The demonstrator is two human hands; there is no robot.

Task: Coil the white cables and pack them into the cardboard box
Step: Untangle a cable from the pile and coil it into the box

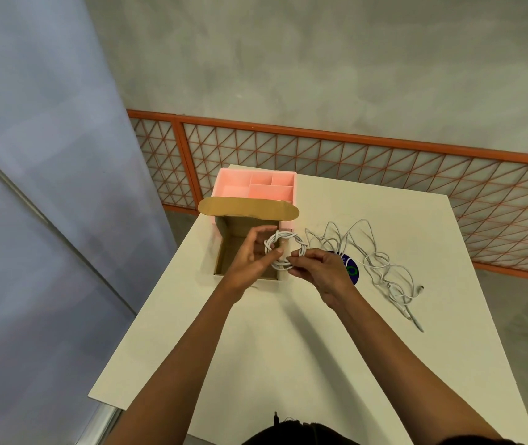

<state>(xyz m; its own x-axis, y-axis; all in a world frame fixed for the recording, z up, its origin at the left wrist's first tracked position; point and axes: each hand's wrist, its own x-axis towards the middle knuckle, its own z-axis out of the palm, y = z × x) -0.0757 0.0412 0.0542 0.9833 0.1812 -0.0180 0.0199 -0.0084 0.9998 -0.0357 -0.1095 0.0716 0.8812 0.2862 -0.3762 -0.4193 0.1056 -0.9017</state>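
Cables first: one coil (283,254) wound tight, held over open cardboard box (243,252) at left side of white table (256,348). Flap (246,211) of box folded back, pink organizer (258,187) just behind it. Left hand (250,261) pinching coil's left edge w/ thumb & fingers, held above box opening. Right hand (322,271) closed on coil's right edge, fingertips tucking the end, by the look of it. Further right: loose cables (381,261) tangled on table, partly over a dark round sticker (351,270), plug ends trailing toward near right. Step in hand, prob.: finishing first coil, about to drop it in. Next move needs both grips kept so loops don't spring, lowering into box, releasing inside. Then untangling remaining pile before winding.
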